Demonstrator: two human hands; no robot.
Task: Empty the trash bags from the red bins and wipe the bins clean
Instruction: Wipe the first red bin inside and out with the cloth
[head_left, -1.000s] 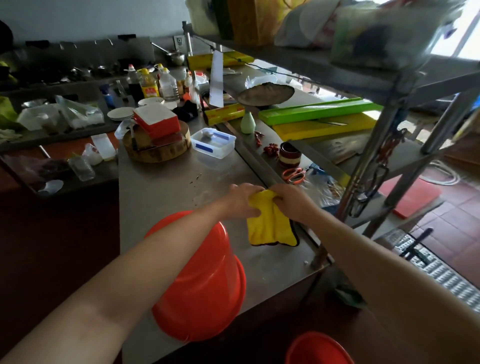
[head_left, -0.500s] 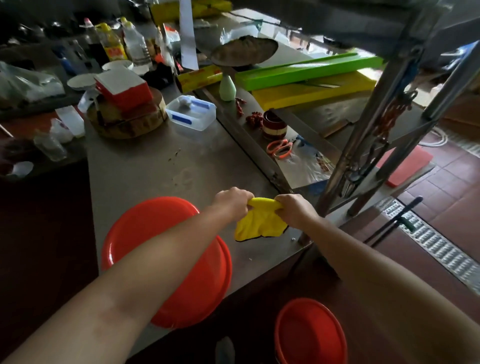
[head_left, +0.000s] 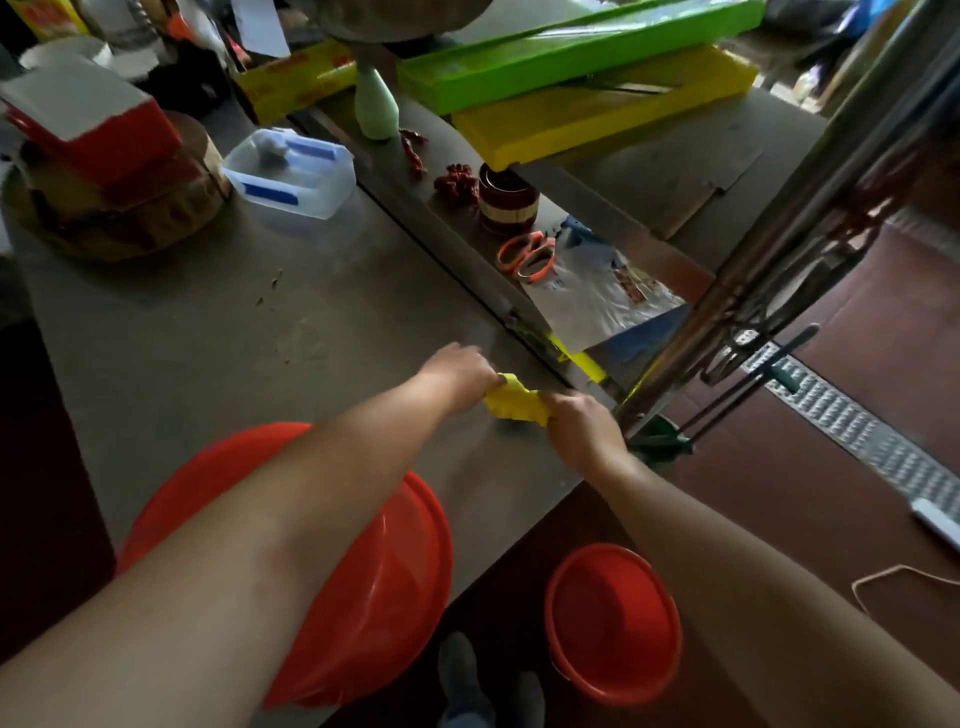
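A yellow cloth is bunched between both my hands above the steel table. My left hand pinches its left end and my right hand grips its right end. One red bin lies upside down on the table's near edge, partly hidden under my left forearm. A second red bin stands upright on the floor below, and I see no bag in it.
A clear plastic box and a round wooden block with a red-and-white box on it stand at the table's back. A steel rack rises on the right, with orange scissors on its lower shelf. A floor drain grate runs across the tiles on the right.
The cloth went from hanging spread out to a tight bunch between my hands. The view tilted down, bringing the floor bin fully into sight.
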